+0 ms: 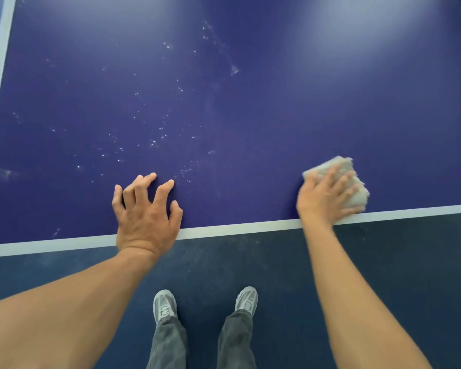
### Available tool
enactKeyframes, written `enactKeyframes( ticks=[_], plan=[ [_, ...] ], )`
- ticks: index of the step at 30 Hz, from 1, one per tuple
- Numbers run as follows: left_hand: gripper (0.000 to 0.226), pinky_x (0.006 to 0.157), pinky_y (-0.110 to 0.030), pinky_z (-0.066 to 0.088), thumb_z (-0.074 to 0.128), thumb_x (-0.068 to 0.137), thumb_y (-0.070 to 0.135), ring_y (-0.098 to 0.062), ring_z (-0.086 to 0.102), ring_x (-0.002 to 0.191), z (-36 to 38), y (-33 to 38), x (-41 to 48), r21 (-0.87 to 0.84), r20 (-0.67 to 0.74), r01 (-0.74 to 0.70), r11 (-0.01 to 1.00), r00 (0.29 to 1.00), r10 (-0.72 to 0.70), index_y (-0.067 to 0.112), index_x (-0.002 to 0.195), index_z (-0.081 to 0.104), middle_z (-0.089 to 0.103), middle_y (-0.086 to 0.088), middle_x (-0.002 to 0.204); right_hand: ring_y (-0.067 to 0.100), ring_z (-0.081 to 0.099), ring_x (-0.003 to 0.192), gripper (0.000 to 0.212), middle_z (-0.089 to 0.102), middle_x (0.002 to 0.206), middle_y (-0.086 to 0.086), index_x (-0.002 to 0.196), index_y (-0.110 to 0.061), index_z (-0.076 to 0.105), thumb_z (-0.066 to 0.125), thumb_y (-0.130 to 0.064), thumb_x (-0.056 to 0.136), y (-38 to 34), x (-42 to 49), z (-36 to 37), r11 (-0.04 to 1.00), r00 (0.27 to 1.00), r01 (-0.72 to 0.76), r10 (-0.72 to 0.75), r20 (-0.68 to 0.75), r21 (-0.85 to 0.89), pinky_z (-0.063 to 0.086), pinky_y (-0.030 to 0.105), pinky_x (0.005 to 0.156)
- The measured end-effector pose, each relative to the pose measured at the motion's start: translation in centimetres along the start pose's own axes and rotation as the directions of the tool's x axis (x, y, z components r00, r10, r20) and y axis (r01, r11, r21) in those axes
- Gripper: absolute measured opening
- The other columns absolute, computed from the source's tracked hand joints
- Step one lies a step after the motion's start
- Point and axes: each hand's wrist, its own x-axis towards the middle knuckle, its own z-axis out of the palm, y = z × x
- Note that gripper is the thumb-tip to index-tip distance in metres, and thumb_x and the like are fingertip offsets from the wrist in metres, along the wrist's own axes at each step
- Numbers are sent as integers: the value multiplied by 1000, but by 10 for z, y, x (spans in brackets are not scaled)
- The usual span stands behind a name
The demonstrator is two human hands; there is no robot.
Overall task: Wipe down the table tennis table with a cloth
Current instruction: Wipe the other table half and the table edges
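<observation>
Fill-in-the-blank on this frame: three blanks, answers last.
1. The right hand presses a grey ____ onto the table tennis table.
2. The left hand touches the table, holding ____.
3. Both grey shoes stand on the dark blue ____.
Answers: cloth; nothing; floor.

Operator clothing, seen from the head camera.
The person wore loose grey trousers [168, 342] and grey trainers [165, 306] with paler panels; forearms [77, 302], left hand [147, 217] and right hand [322, 198] were bare.
</observation>
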Motion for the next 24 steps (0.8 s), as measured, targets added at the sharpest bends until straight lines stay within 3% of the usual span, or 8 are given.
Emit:
enactKeyframes(
  ticks=[2, 5, 7, 9, 12, 16, 20, 24],
  plan=[
    [49, 123, -63, 13, 43, 93, 40, -37, 37, 140, -1, 0, 0, -8, 9, 5, 1000, 1000, -5, 19, 134, 60, 40, -13, 146, 37, 4, 159, 69, 1, 174, 9, 167, -21, 1, 25, -44, 107, -30, -47, 17, 956, 957, 285, -288, -29, -67, 3, 76, 116],
    [48, 123, -62, 13, 45, 93, 39, -37, 36, 141, -2, 0, -1, -10, 11, 10, 1000, 1000, -10, 19, 135, 59, 40, -12, 146, 37, 10, 159, 69, 9, 174, 6, 167, -23, 11, 28, -49, 105, -48, -121, 40, 743, 749, 660, -662, 27, -113, 5, 74, 119],
    [48, 123, -62, 13, 46, 93, 39, -36, 36, 141, -2, 0, -1, -13, 7, 9, 1000, 1000, -8, 20, 135, 59, 40, -11, 146, 33, 9, 160, 67, 11, 174, 1, 166, -30, 16, 26, -57, 105, -42, -139, 46, 610, 618, 786, -779, 103, -99, 5, 70, 123],
    [48, 123, -62, 13, 45, 93, 39, -36, 36, 140, -2, 0, -1, -23, 1, 7, 1000, 1000, -7, 20, 135, 59, 40, -11, 146, 30, 8, 161, 67, 9, 174, -1, 166, -32, 17, 24, -60, 105, -25, -123, 39, 574, 581, 814, -805, 121, -95, 6, 66, 124],
    [48, 124, -61, 12, 44, 93, 40, -35, 36, 141, -3, 1, -2, -36, 11, 17, 999, 1000, -17, 21, 135, 59, 41, -11, 146, 32, 11, 160, 70, 8, 174, 1, 167, -26, 11, 20, -56, 104, 16, -70, 20, 717, 735, 675, -674, 73, -173, 7, 66, 123],
    [46, 125, -59, 10, 46, 95, 39, -34, 36, 141, -2, 0, -2, -27, 16, 12, 1000, 1000, -11, 23, 136, 59, 42, -10, 148, 26, -6, 161, 74, -3, 175, 0, 165, -35, -1, 5, -65, 99, 62, -20, -1, 966, 966, 257, -255, 51, -39, -4, 66, 124],
    [41, 127, -56, 8, 57, 97, 35, -32, 36, 142, -5, 0, -1, -88, 18, 38, 995, 999, -37, 23, 136, 59, 42, -8, 149, 32, -8, 160, 64, -6, 175, 5, 167, -30, 3, 15, -53, 108, 31, -42, 7, 994, 994, 105, -105, 12, 1, -5, 72, 120],
    [46, 127, -57, 12, 50, 94, 36, -32, 45, 136, -14, -8, -13, -309, -35, 8, 951, 999, -20, 15, 133, 62, 51, -8, 140, 33, -10, 160, 67, -10, 174, 4, 167, -28, -1, 12, -53, 105, -20, -93, 25, 940, 941, 336, -333, 58, -52, -8, 69, 122]
  ],
)
